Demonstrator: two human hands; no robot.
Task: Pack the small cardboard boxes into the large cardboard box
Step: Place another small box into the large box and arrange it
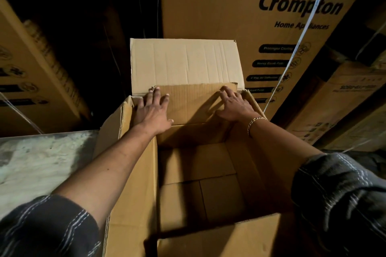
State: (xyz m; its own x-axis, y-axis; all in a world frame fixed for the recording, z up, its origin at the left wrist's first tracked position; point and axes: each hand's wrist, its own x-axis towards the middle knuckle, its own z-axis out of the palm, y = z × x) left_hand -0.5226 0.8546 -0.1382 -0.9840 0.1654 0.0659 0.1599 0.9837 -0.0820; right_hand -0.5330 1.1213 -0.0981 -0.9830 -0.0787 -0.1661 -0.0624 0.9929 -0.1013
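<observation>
The large cardboard box stands open below me, its far flap upright. A small cardboard box sits high at the large box's far end. My left hand lies flat on its left part with the fingers straight. My right hand, with a bracelet at the wrist, presses its right part with spread fingers. Deeper inside, more small boxes lie side by side on a lower layer, partly in shadow.
A tall printed carton with a white strap stands right behind the large box. More cartons are stacked at the left and at the right. A pale stained surface lies to the left of the box.
</observation>
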